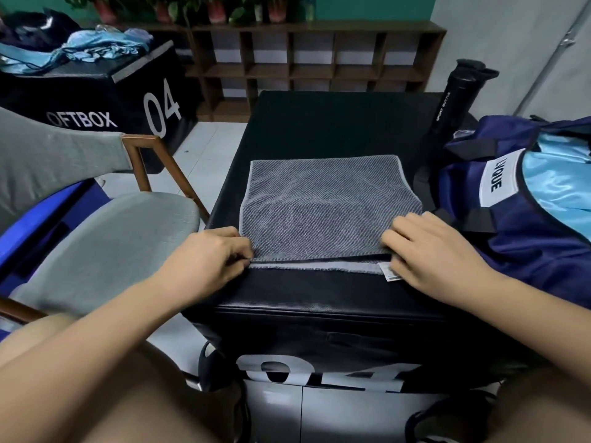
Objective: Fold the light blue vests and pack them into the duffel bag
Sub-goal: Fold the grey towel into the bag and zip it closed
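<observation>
— Where are the light blue vests (96, 47) to be seen?
— A crumpled heap is seen on the far black box (80, 100), at upper left. No long axis can be told in it. More light blue fabric (559, 180) is shown in the open mouth of the navy duffel bag (527, 244), at right.
— And which way is the bag turned?
— Its mouth is turned upward. Its length cannot be judged, since it is cut by the frame edge.
— What is held?
— A grey towel (326, 206) is spread on the near black box (335, 123), long axis left to right, with the folded edge nearest the person. Its near left corner is pinched by the left hand (204, 260). Its near right corner is gripped under the curled fingers of the right hand (438, 251), just beside a small white tag (390, 272).
— What writing can be read?
— "OFTBOX" and "04" are printed on the far box, and "04" on the near box's front. "SPORT BOTTLE" is read on the upright black bottle (454, 97). Letters ending "QUE" are read on the bag's white patch (499, 180).
— And beyond?
— A grey chair (105, 244) is placed at left, and a brown shelf (303, 59) behind.
</observation>
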`<action>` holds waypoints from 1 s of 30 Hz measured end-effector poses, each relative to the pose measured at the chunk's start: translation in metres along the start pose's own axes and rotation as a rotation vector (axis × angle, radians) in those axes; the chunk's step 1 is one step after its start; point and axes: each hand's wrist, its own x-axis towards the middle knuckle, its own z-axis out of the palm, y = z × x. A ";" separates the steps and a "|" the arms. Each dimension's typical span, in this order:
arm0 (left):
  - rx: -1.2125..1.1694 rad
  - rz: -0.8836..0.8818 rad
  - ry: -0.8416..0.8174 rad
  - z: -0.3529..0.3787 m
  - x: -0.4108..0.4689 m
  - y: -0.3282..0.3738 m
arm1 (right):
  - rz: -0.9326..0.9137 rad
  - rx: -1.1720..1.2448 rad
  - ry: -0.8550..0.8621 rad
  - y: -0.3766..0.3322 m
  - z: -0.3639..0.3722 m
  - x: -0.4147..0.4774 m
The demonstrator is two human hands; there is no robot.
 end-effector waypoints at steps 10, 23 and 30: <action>0.051 -0.011 0.010 0.000 0.001 0.001 | 0.012 -0.056 -0.034 0.011 -0.013 -0.020; 0.275 0.069 -0.043 -0.007 -0.001 0.012 | 0.010 0.069 -0.216 0.009 -0.009 -0.049; 0.475 0.290 -0.061 -0.008 0.016 0.019 | 0.023 -0.032 -0.226 0.007 -0.010 -0.039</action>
